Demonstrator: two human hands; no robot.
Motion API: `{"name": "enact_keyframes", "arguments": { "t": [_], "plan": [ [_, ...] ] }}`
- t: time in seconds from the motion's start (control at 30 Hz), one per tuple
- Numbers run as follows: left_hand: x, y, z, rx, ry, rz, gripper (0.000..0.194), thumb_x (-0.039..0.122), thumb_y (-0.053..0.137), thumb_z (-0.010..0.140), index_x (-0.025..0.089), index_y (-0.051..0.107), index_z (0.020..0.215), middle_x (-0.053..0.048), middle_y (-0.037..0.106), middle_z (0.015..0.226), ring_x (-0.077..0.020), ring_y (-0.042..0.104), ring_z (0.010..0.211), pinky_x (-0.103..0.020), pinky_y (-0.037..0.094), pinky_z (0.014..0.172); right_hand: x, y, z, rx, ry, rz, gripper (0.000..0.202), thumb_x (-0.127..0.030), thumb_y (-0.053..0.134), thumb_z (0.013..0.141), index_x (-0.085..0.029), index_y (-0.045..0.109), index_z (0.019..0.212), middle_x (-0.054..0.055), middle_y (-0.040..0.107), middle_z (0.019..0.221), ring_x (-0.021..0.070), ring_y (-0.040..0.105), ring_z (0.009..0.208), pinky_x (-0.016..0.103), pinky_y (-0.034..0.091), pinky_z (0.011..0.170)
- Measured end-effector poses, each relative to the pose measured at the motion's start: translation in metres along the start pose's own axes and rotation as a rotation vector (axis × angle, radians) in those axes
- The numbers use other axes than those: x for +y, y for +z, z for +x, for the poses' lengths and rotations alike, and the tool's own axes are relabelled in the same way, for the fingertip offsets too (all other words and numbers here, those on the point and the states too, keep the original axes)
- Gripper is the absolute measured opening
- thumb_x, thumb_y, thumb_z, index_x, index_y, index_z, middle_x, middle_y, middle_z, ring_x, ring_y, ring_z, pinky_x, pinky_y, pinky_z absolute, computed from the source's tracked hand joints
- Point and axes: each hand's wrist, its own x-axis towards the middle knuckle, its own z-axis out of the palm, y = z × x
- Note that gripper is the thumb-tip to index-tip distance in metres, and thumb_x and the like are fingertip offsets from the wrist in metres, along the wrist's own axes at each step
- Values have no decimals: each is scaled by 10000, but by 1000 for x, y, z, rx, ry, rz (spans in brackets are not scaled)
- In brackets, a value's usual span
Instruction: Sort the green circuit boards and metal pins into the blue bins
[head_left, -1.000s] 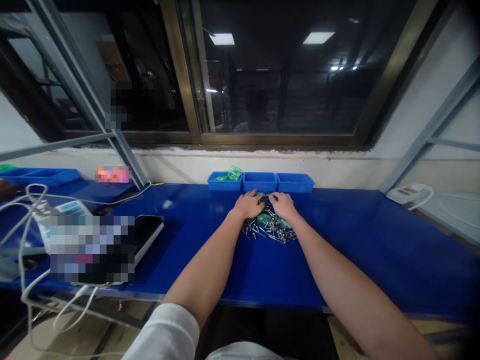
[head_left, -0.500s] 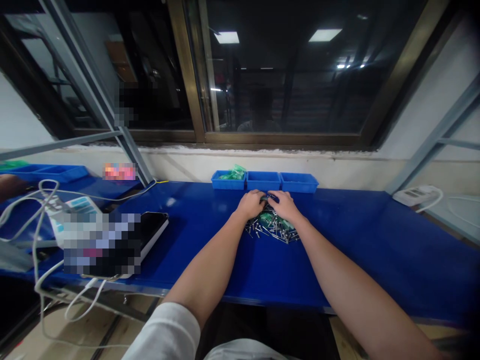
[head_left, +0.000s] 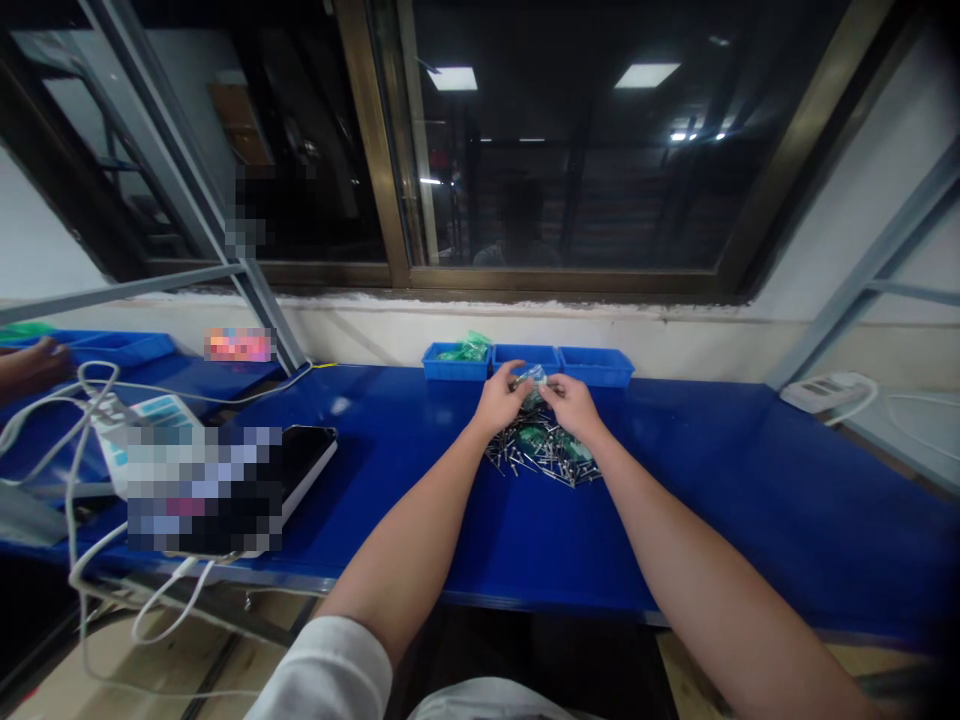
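Between my two hands, above the far side of a loose pile of metal rivet-like pins (head_left: pixel 551 455), is a small clear plastic bag (head_left: pixel 534 378). My left hand (head_left: pixel 499 400) pinches the bag's left side between thumb and fingers. On its right side, my right hand (head_left: pixel 571 405) closes its fingertips on the same bag. Green pieces (head_left: pixel 531 436) show among the pins, which lie on the blue table (head_left: pixel 405 430). What the bag holds is too small to make out.
Three joined blue bins (head_left: pixel 525 357) stand behind my hands, the left one holding green plastic. A phone-like device (head_left: pixel 300 460) and white cables lie at the left. Another person's hand (head_left: pixel 34 365) is at the far left. A white power strip (head_left: pixel 825 390) sits at the right.
My hands have lifted slightly from the pile, and the clear bag now shows between them. More of the pins is uncovered. The other person's hand reaches further into view.
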Motion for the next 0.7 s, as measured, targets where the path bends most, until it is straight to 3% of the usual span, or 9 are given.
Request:
{"name": "enact_keyframes", "arguments": {
  "t": [0.13,0.3,0.37,0.47,0.63,0.7],
  "plan": [
    [-4,0,3,-11,-76,-223,467,208,650,708,136,533,1154,-16,649,752,-128,588,640,-249,462,642,0,1,1,19,16,158,336,-415,597,721,-149,645,922,85,692,861,194,633,711,301,491,638],
    [-9,-1,5,-28,-42,-300,180,196,676,659,118,637,816,-78,682,870,-170,625,795,-306,477,774,0,-3,1,30,15,153,289,-351,664,656,-151,684,864,78,700,856,206,634,734,327,498,680],
    [-10,-1,5,-20,-50,-319,148,196,677,653,120,640,776,-82,683,893,-174,626,814,-314,477,789,0,-4,1,42,-20,91,251,-326,664,651,-156,691,834,73,701,860,209,630,769,335,490,721],
    [-8,-3,5,-16,-113,-317,237,212,679,663,124,626,877,-45,667,768,-143,612,694,-280,478,700,-1,-4,0,53,-20,31,260,-344,646,669,-148,682,836,74,697,823,207,621,753,334,476,721],
    [0,-5,2,-17,-218,-354,479,231,669,694,159,478,1128,54,553,553,-90,500,466,-213,396,501,-5,-3,-1,72,33,104,431,-329,657,664,-166,581,1056,-4,636,657,149,567,605,304,456,676],
    [2,-4,2,-22,-252,-385,497,218,666,696,156,447,1138,62,535,537,-86,483,449,-208,382,486,-7,-4,-2,65,38,147,395,-329,667,652,-181,580,1007,-13,620,656,140,553,596,291,449,654]
  ]
}}
